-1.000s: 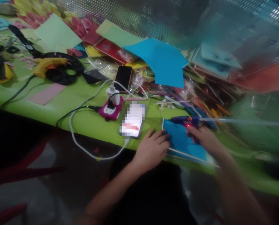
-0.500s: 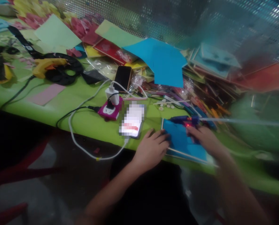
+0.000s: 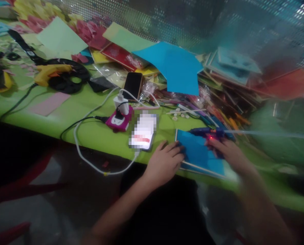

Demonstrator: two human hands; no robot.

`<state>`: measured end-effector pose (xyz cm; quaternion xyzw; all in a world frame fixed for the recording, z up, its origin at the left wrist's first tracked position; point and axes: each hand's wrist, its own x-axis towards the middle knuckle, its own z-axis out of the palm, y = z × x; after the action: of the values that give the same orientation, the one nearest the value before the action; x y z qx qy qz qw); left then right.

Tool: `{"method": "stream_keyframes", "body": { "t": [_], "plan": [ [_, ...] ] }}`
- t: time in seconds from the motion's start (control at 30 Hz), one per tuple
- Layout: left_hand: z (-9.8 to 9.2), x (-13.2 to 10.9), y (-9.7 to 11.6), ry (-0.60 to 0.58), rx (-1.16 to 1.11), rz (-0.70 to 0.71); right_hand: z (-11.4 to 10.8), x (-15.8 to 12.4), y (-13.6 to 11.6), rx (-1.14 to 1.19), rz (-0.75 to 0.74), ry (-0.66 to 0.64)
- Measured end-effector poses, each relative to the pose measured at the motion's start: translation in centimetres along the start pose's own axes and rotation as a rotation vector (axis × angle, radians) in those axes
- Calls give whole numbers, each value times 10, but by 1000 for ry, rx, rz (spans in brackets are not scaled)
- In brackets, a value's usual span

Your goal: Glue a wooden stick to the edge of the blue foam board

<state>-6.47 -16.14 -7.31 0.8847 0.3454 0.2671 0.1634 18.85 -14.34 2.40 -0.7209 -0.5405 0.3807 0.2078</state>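
Observation:
A blue sheet (image 3: pixel 200 153) with pale strips along its left and near edges lies at the front of the table. My left hand (image 3: pixel 164 161) rests on its left edge, fingers spread and pressing down. In my right hand (image 3: pixel 230 153) is a blue hot glue gun (image 3: pixel 207 132), its red light glowing and its nozzle pointing left over the sheet's far edge. A long translucent glue stick (image 3: pixel 264 133) sticks out of the gun's back. My right fingers wrap round the handle, which is partly hidden.
Left of my hands, a lit phone (image 3: pixel 143 131) charges by a white cable near a magenta power strip (image 3: pixel 120 120). A dark phone (image 3: pixel 133 85), blue paper (image 3: pixel 182 73), sticks and pens crowd the back. A yellow-black tool (image 3: pixel 53 73) lies far left.
My right hand has moved the glue gun a little to the right along the sheet's far edge. My left hand has stayed in place on the sheet.

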Motion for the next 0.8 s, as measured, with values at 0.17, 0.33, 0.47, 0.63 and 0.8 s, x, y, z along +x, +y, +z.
{"method": "stream_keyframes", "body": {
  "t": [0.17,0.33,0.47,0.63,0.8],
  "plan": [
    [-1,0,0,2,-2,2,0,1,1,42,-1,22],
    [0,0,0,0,0,5,1,6,8,34,10,17],
    [0,0,0,-2,-1,2,2,7,8,-41,7,12],
    [-1,0,0,-5,2,6,2,6,6,-96,2,-12],
    [-1,0,1,-8,1,-1,2,7,7,-137,-13,-14]
  ]
}}
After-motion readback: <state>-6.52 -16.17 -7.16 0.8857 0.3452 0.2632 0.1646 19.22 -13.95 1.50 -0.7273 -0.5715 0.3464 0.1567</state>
